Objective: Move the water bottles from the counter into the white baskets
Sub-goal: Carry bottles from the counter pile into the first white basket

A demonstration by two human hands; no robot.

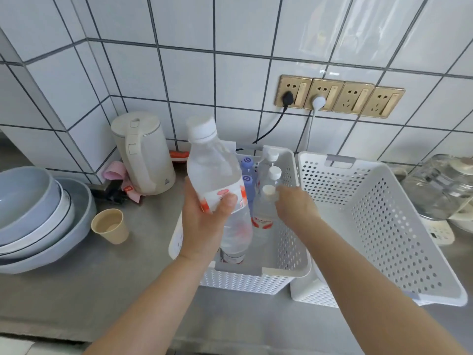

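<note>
My left hand (204, 221) grips a clear water bottle (215, 170) with a white cap and red-and-white label, held upright over the left white basket (294, 257). My right hand (294, 206) reaches into that basket and pinches the white cap of a standing bottle (263, 221). Several more bottles stand in the basket: two with white caps (273, 172) at the back and two purple-capped ones (247, 183). A second white basket (384, 226) sits just to the right with no bottles visible inside.
A cream kettle (143, 152) stands at the back left, with stacked grey-blue bowls (38, 216) and a paper cup (110, 226) on the grey counter. A glass pot (442, 185) is at the right. Wall sockets (337, 96) with two cords hang behind the baskets.
</note>
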